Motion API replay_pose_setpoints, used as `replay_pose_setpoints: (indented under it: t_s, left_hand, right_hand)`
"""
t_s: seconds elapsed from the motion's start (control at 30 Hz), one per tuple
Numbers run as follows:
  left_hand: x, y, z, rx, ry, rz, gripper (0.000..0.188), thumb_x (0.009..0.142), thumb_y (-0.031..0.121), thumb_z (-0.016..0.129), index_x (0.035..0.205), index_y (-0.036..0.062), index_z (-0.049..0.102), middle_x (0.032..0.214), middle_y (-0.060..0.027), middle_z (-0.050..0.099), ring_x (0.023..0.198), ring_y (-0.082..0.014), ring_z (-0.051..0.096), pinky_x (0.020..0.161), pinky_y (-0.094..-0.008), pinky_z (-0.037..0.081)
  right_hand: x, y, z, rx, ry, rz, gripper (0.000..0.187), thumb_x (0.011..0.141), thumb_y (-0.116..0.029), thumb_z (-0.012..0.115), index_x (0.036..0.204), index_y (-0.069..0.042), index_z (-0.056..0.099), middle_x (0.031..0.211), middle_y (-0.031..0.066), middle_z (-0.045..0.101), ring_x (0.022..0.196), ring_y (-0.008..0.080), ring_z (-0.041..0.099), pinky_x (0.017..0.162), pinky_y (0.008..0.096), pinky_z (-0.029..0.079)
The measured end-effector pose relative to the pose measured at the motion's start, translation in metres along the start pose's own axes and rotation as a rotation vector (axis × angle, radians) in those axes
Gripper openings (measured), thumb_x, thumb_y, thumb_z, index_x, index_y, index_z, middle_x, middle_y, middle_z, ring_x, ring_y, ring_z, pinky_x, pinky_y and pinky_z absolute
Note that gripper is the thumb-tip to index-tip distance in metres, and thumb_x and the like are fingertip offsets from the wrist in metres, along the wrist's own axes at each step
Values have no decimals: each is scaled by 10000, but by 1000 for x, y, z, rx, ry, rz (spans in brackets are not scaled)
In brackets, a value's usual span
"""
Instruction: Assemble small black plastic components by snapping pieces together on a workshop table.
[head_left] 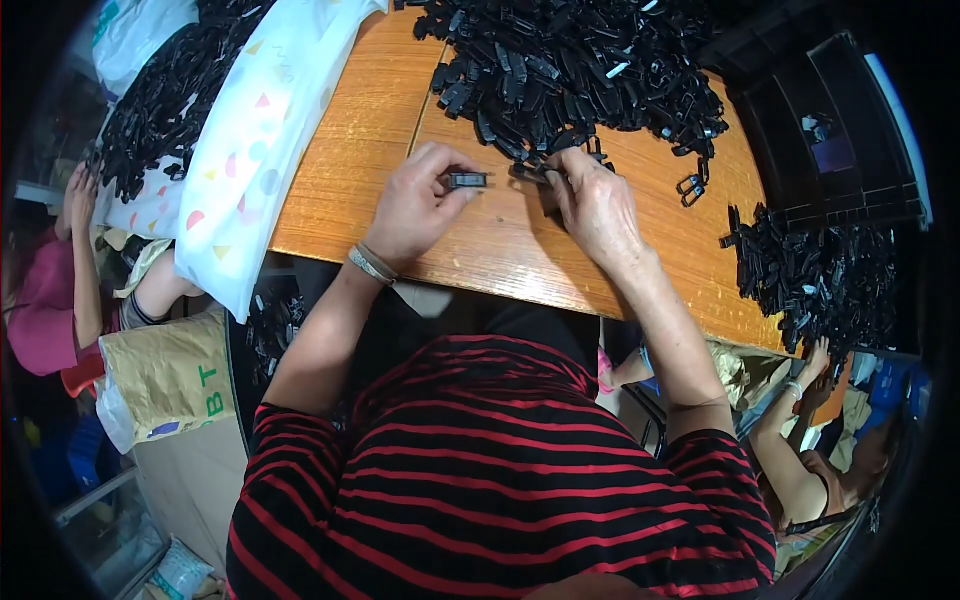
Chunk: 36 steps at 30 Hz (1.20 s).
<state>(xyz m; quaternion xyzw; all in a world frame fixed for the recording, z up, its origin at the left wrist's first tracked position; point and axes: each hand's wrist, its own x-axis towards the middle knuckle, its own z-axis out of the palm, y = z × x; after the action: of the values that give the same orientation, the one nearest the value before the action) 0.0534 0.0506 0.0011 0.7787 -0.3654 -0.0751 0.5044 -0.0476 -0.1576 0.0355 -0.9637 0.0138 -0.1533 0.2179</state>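
Above the wooden table point(340, 190), my left hand point(415, 205) pinches a small black plastic clip point(467, 181) between thumb and fingers. The clip is oblong with a pale glint along its face. A little to the right, my right hand point(600, 205) is closed, its fingertips at another small black plastic piece point(528, 173) close to the tabletop. Its fingers partly hide that piece. The two pieces are apart. Just beyond both hands spreads a large heap of similar black plastic pieces point(560, 75).
A white patterned plastic sheet point(265, 150) hangs over the table's left side. At right are a black crate point(830, 140) and another black heap point(820, 280). Co-workers' arms point(85, 260) show at left and right point(785, 425). A brown paper sack point(170, 375) stands lower left.
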Motion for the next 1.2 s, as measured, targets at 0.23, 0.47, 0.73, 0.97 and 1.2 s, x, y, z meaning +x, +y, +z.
replay_pose_setpoints:
  t_s: [0.23,0.47,0.73,0.97,1.2]
  left_hand:
    - [-11,5,29,-892,72,-124,224,860,-20,672,1071,-22,597,992,-35,638,836,-82,609,740,-204,499]
    - [-23,-3,43,-1247,154,-201,246,886,8,654,1120,-39,592,976,-58,662,847,-106,618,777,-220,506]
    - [-22,8,39,-1138,218,-200,216,956,46,566,1166,0,588,1053,-48,653,872,-105,611,770,-234,495]
    - [-23,6,36,-1015,185,-201,281,947,67,588,1220,-1,583,1051,-42,665,860,-79,626,722,-203,511]
    - [-25,4,34,-871,177,-113,316,935,44,597,1245,-15,583,1053,-52,680,851,-68,638,707,-196,512]
  right_hand:
    - [6,-30,29,260,153,-133,122,890,-32,626,1003,-3,660,889,154,675,794,303,670,685,350,528]
    - [-4,-40,29,346,151,-123,193,921,-21,572,1104,-7,634,927,178,648,834,328,654,709,360,519]
    - [-8,-46,25,388,177,-83,276,879,-45,652,1153,-22,630,1002,159,606,841,265,635,699,339,526]
    - [-11,-45,26,401,251,-94,271,836,-43,703,1101,-11,658,877,119,601,736,214,601,630,302,491]
    - [-11,-46,24,354,210,-117,255,819,-54,714,1066,-12,670,807,128,590,693,249,577,591,320,467]
